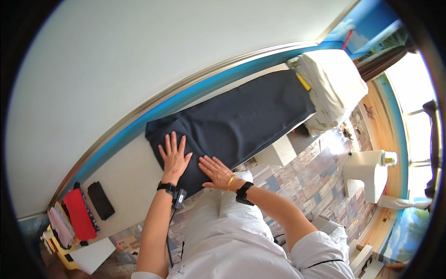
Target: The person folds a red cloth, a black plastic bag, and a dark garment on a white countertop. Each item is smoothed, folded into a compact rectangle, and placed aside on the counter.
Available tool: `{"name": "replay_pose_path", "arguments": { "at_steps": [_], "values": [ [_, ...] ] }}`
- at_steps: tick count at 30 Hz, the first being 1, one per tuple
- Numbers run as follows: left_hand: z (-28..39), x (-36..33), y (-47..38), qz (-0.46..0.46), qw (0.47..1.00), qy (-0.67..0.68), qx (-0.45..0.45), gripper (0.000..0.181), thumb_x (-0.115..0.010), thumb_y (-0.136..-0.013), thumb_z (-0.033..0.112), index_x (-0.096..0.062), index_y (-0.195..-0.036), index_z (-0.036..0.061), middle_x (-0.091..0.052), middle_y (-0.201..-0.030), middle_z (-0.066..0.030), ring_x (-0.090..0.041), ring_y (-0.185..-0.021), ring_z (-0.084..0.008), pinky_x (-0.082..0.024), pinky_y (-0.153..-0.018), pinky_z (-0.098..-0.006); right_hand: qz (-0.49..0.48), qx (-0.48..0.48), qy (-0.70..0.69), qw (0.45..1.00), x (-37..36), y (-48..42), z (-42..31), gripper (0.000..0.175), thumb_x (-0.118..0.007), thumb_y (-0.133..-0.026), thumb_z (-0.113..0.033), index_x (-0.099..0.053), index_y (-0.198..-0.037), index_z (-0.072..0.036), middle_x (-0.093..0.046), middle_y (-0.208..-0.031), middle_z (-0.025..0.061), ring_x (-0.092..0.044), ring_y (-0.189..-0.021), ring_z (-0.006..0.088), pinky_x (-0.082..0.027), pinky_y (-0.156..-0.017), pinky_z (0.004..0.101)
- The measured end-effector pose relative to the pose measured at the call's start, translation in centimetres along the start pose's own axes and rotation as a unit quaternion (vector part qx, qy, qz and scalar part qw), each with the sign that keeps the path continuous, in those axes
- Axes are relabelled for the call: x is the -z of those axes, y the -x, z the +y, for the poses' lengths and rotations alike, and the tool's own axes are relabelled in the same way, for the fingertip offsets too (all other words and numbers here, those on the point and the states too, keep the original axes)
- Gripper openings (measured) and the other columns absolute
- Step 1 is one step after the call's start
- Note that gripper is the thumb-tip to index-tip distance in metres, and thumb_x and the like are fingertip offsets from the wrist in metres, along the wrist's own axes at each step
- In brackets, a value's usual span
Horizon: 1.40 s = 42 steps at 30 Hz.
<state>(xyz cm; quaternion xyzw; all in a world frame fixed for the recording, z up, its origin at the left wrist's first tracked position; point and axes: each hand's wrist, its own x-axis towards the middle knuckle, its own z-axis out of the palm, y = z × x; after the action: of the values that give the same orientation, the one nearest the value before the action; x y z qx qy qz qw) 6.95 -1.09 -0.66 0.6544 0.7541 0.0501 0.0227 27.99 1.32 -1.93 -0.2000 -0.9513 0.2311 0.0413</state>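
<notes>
A dark navy cloth, perhaps a folded garment, [258, 111] lies lengthwise on a long white table [134, 167] against the wall. My left hand [174, 156] rests palm down on its near left end, fingers spread. To the right, near the cloth's front edge, my right hand [216, 172] also presses flat, fingers closer together and thumb apart. Neither hand grips anything. Soft creases run through the cloth beyond my hands. A yellow strip [303, 82] shows at its far right end, beside a white bundle of fabric [331, 87].
A folded black cloth [100, 200] lies on the table at left, near a red cloth [79, 214] and several folded clothes [61, 223]. A white stool [366, 174] stands on the patterned floor at right. A white box-like piece [277, 152] is below the table's front edge.
</notes>
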Motion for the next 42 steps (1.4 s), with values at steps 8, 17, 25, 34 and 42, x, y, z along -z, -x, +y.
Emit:
{"name": "replay_pose_path", "arguments": {
  "at_steps": [8,17,25,34,42],
  "values": [
    [7.5,1.6,-2.2,-0.004,0.997,0.040,-0.060,0.076,-0.069,-0.076,0.026,-0.030,-0.140,0.0100,-0.014,-0.149,-0.0191,-0.011,-0.139,-0.0363,-0.017,-0.106,-0.0581,0.333,-0.197,-0.086,0.918,4.5,3.8,7.5,0.023,-0.063,-0.077,-0.010,-0.059,-0.099,-0.007,-0.059,-0.095,0.0095,-0.055,-0.091,0.0287,-0.043,-0.078,0.0390],
    [21.5,-0.6,-7.3,-0.049,0.967,0.185,-0.168,0.036,-0.073,-0.071,0.018,-0.052,-0.098,0.0080,-0.048,-0.099,-0.0067,-0.049,-0.093,-0.0263,-0.041,-0.077,-0.0375,0.544,-0.505,-0.119,0.659,13.1,14.0,27.3,0.011,-0.058,-0.084,-0.015,-0.060,-0.084,-0.004,-0.063,-0.078,0.0133,-0.062,-0.071,0.0288,-0.048,-0.067,0.0355],
    [22.8,-1.6,-5.8,-0.079,0.987,0.120,-0.075,0.031,-0.071,-0.072,0.017,-0.053,-0.094,0.0070,-0.051,-0.094,-0.0081,-0.051,-0.090,-0.0269,-0.042,-0.075,-0.0378,0.429,-0.632,-0.265,0.589,13.1,17.3,38.2,0.035,-0.064,-0.080,-0.032,-0.062,-0.088,0.002,-0.059,-0.067,0.0065,-0.055,-0.058,0.0146,-0.045,-0.055,0.0277],
    [22.9,-1.7,-4.4,0.002,0.983,0.172,-0.063,0.017,-0.066,-0.075,0.011,-0.053,-0.086,0.0079,-0.054,-0.080,-0.0068,-0.053,-0.078,-0.0261,-0.041,-0.068,-0.0372,0.443,-0.542,-0.339,0.629,14.9,19.2,38.6,0.025,-0.065,-0.079,-0.024,-0.056,-0.075,-0.002,-0.049,-0.061,0.0007,-0.044,-0.055,0.0108,-0.037,-0.051,0.0272],
    [25.0,-0.5,-3.7,-0.069,0.973,0.207,-0.077,0.023,-0.065,-0.077,0.016,-0.056,-0.097,0.0077,-0.054,-0.094,-0.0081,-0.052,-0.087,-0.0278,-0.041,-0.074,-0.0394,0.462,-0.600,-0.421,0.499,14.6,20.5,39.0,0.033,-0.067,-0.077,-0.020,-0.052,-0.095,0.003,-0.058,-0.079,0.0091,-0.052,-0.064,0.0152,-0.045,-0.060,0.0298]
  ]
}}
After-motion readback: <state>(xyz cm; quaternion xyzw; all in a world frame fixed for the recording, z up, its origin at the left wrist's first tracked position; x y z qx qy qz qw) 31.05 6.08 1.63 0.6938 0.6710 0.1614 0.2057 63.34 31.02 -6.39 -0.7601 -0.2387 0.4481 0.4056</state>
